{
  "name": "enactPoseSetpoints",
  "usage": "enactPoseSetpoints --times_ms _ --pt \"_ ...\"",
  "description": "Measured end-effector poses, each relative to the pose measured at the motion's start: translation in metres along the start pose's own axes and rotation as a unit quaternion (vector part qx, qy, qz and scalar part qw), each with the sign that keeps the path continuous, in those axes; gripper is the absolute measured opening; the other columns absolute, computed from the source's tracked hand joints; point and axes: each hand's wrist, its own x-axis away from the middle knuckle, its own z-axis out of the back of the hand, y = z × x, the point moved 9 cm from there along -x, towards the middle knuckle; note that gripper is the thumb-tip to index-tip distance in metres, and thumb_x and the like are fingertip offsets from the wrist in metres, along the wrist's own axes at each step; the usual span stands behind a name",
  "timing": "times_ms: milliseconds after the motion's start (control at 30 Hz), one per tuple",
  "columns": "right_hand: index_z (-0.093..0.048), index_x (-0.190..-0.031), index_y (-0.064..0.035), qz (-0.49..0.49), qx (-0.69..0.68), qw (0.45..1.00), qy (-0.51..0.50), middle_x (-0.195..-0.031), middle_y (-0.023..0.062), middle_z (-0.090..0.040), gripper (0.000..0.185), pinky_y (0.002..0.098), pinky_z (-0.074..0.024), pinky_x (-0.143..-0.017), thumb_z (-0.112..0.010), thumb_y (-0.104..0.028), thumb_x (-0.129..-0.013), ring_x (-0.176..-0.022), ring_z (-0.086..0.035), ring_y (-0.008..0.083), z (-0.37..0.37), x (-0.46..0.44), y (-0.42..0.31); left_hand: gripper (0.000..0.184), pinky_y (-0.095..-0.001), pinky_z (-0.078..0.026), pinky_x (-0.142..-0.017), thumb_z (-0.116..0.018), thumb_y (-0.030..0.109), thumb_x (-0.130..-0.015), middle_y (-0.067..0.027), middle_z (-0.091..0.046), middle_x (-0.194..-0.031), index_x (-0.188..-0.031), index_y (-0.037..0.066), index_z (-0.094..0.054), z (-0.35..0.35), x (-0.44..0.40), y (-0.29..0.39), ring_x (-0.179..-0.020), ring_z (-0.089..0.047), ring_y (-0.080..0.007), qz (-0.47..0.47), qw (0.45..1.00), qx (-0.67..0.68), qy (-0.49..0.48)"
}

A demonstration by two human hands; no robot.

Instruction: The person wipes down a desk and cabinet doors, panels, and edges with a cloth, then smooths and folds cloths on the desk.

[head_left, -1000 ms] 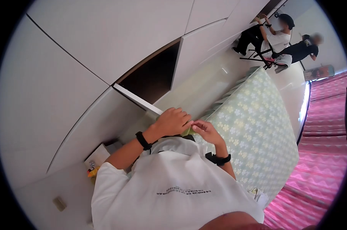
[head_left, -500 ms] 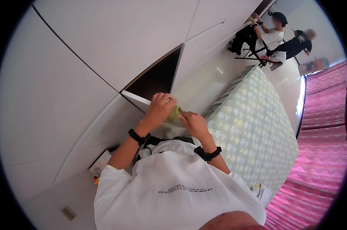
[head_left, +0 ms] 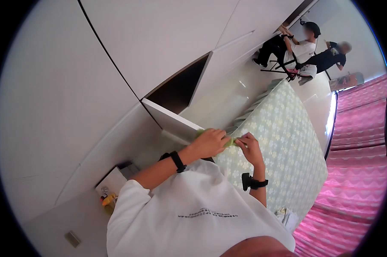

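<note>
My left hand [head_left: 210, 142] is wrapped around a green, cloth-like item [head_left: 230, 142], mostly hidden under its fingers. At the item's right end, my right hand [head_left: 250, 149] pinches it between thumb and fingers. Both hands are close together in front of my white shirt, beside the edge of an open white door panel [head_left: 176, 118]. Behind that panel is a dark cabinet opening [head_left: 178, 88]. A black band circles each wrist.
A bed with a pale green floral cover [head_left: 279, 145] lies right of my hands. Pink curtains [head_left: 356, 171] hang beyond it. Two people [head_left: 303, 50] [head_left: 330, 58] are at the upper right. A small white cabinet [head_left: 112, 182] with a yellow item [head_left: 109, 200] stands lower left.
Both hands rose toward the cabinet opening, then came back down and to the right with the green item. The right hand now sits farther right, and the view has shifted slightly.
</note>
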Motion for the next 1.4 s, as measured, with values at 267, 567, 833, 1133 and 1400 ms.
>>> enactPoseSetpoints --times_ms 267,567,833,1133,1400 --pt "-0.074 -0.094 -0.0037 -0.041 -0.142 0.983 -0.108 -0.077 0.0105 -0.064 0.012 0.0321 -0.0477 -0.067 -0.073 -0.010 -0.083 -0.072 -0.060 0.0216 0.001 0.015 0.018 0.033 -0.0370 -0.050 -0.087 -0.067 0.019 -0.079 -0.0071 -0.064 -0.102 -0.109 0.007 -0.062 0.001 0.010 0.005 -0.095 -0.063 -0.0236 -0.028 0.998 0.007 0.060" --pt "-0.068 -0.098 0.0002 -0.032 -0.047 0.995 -0.085 -0.088 0.0154 -0.067 0.022 0.0372 -0.0501 -0.075 -0.074 -0.005 -0.077 -0.083 -0.063 0.0326 -0.032 0.012 0.023 0.022 -0.0554 -0.047 -0.062 -0.048 0.023 -0.099 -0.0220 -0.061 -0.070 -0.092 0.003 -0.048 0.012 -0.022 -0.029 -0.067 -0.060 -0.0456 0.156 0.969 0.180 0.069" --pt "-0.056 -0.116 0.0033 -0.028 -0.263 0.964 0.029 -0.103 0.0256 -0.063 0.039 0.0378 -0.0489 -0.086 -0.069 -0.019 -0.087 -0.099 -0.061 0.0400 -0.035 0.015 -0.003 0.021 -0.0556 -0.046 -0.066 -0.046 0.021 -0.099 -0.0247 -0.061 -0.085 -0.099 0.000 -0.048 0.002 -0.039 -0.046 -0.079 -0.059 -0.0470 0.221 0.933 0.242 0.146" --pt "-0.053 -0.092 -0.0005 -0.060 -0.076 0.990 -0.103 -0.064 0.0197 -0.047 0.031 0.0440 -0.0389 -0.058 -0.059 -0.030 -0.095 -0.058 -0.041 0.0325 -0.070 -0.023 -0.033 0.017 -0.0479 -0.046 -0.076 -0.053 0.005 -0.087 -0.0142 -0.063 -0.099 -0.104 0.004 -0.056 0.099 0.015 -0.139 -0.092 -0.061 -0.0327 0.249 0.949 -0.150 0.123" --pt "-0.059 -0.102 -0.0012 -0.016 -0.141 0.985 -0.101 -0.070 0.0194 -0.055 0.028 0.0382 -0.0450 -0.058 -0.060 -0.028 -0.095 -0.061 -0.051 0.0313 -0.080 0.006 -0.016 0.019 -0.0448 -0.050 -0.073 -0.051 0.015 -0.092 -0.0151 -0.067 -0.091 -0.106 0.008 -0.061 0.024 0.040 -0.087 -0.087 -0.065 -0.0337 0.152 0.973 0.087 -0.147"
